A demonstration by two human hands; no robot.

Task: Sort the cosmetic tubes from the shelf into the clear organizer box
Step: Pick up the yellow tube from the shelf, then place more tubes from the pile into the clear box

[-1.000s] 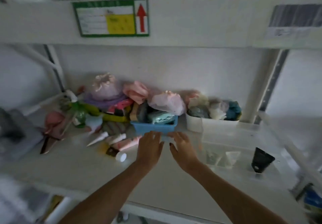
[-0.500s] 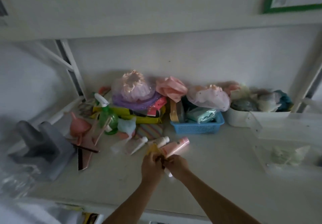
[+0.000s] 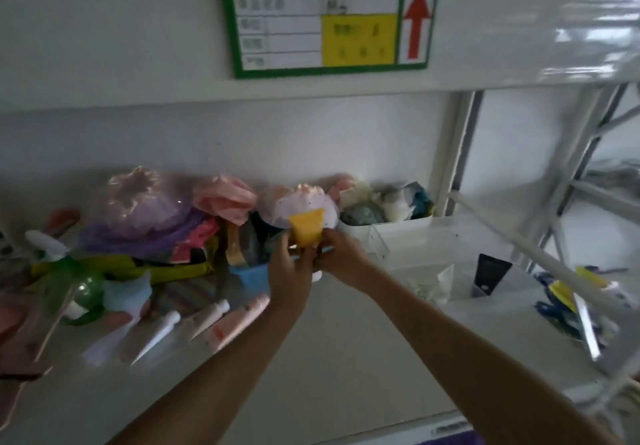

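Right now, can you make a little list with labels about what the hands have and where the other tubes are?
held thing: yellow tube, upright, crimped end up
left hand: gripping the tube's lower part
right hand: also on the tube
tubes on shelf: pink tube and white tubes, lying flat
clear organizer box: to the right
in box: black tube, pale tube

Green shelf label (image 3: pixel 329 23) with red arrow, blue basket (image 3: pixel 247 276), white bin (image 3: pixel 388 228), green spray bottle (image 3: pixel 81 292)
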